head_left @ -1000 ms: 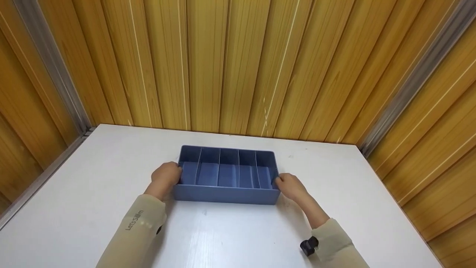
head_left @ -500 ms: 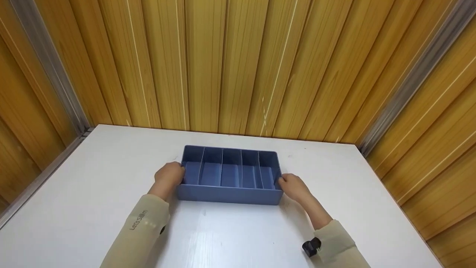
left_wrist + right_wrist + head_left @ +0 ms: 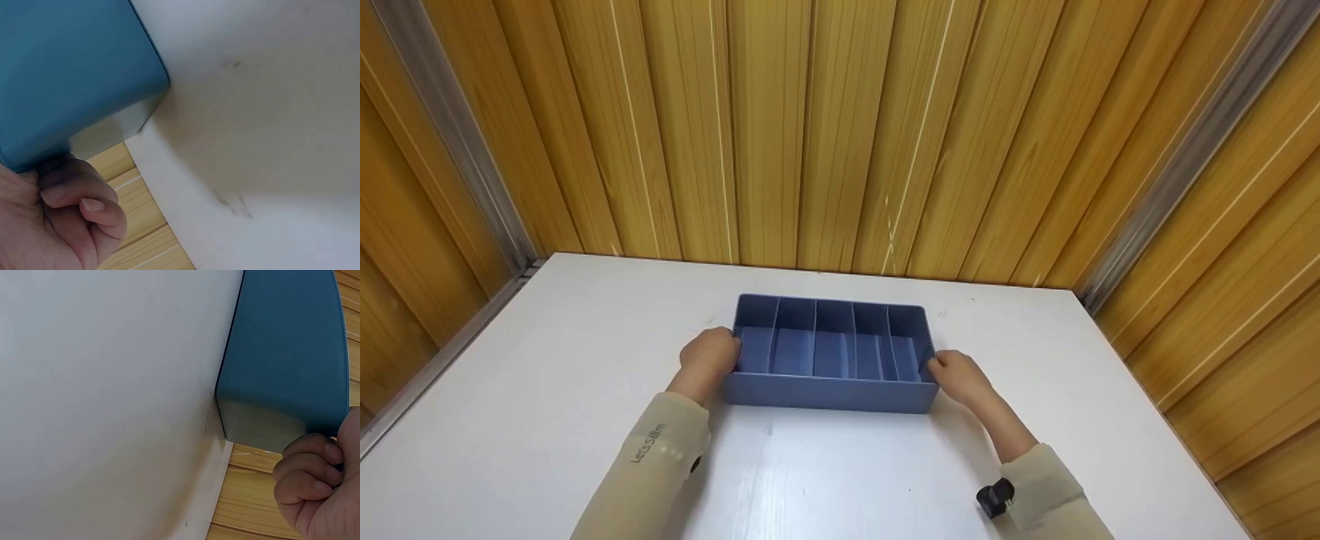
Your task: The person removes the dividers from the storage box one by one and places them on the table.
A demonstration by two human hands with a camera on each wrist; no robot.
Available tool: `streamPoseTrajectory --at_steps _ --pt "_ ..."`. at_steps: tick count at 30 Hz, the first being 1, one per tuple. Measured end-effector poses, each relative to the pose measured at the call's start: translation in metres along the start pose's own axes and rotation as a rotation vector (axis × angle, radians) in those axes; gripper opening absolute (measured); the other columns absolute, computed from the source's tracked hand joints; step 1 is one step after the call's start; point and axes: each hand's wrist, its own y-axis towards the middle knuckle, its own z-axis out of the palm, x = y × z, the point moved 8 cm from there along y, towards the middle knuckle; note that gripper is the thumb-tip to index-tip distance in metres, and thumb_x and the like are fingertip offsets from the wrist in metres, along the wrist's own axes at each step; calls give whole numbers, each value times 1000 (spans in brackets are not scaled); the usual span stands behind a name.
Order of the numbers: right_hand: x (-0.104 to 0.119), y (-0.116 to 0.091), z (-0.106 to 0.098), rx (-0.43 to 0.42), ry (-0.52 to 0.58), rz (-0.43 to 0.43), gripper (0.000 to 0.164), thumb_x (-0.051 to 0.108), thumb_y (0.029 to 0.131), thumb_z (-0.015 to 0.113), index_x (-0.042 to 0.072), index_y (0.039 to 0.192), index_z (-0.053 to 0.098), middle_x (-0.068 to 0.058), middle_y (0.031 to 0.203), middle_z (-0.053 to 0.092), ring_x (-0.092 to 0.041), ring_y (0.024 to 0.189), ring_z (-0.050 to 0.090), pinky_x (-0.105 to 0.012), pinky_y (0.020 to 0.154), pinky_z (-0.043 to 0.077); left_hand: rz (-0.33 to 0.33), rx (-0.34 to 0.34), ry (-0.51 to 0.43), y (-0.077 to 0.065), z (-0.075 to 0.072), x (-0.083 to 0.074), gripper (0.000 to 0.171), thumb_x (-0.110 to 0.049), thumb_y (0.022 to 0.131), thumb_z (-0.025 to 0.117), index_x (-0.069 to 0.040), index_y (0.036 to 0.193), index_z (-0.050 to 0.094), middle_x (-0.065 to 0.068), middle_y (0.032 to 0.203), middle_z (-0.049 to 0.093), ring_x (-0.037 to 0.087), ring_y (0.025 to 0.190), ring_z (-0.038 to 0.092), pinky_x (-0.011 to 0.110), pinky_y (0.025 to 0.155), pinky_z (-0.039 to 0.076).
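Observation:
A blue rectangular organizer box (image 3: 831,394) with thin dividers sits on the white table in the head view, its several compartments bare inside. My left hand (image 3: 711,354) grips its left end wall at the rim. At the opposite end my right hand (image 3: 961,375) pinches the right wall, thumb over the edge. The left wrist view shows curled fingers (image 3: 84,208) under the rim at the corner of the box (image 3: 84,62). Similarly, in the right wrist view, curled fingers (image 3: 306,472) lie against the end of the box (image 3: 284,349).
The white table (image 3: 825,480) extends around the box on all sides. Behind it stands a yellow wood-patterned panel wall (image 3: 780,135), with metal corner posts (image 3: 1177,157) at left and right. A black clip-like piece (image 3: 996,498) hangs at the right sleeve.
Both hands and the box have shifted slightly to the right in the head view. The grip at each end looks the same, while the background has drifted slightly left.

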Motion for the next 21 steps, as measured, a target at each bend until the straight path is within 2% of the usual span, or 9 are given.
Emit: streamPoseTrajectory --at_steps 5,12,21 --pt "-4 1 -2 -4 0 -6 35 13 101 45 15 66 42 2 63 41 -14 63 40 -27 62 34 4 3 7 0 2 -4 43 -22 105 41 9 119 66 27 123 70 38 107 70 51 91 57" --pt "-9 2 -5 -4 -17 -3 34 14 101 45 15 66 41 3 63 41 -15 63 40 -28 62 34 18 -10 23 1 5 -8 41 -20 104 41 8 114 68 26 117 72 32 92 68 50 84 58" --pt "-13 2 -12 -11 -23 4 34 14 100 45 15 66 41 3 63 40 -14 63 39 -27 62 33 17 -13 9 0 7 -14 42 -20 103 41 10 117 67 27 121 71 34 98 69 52 88 58"
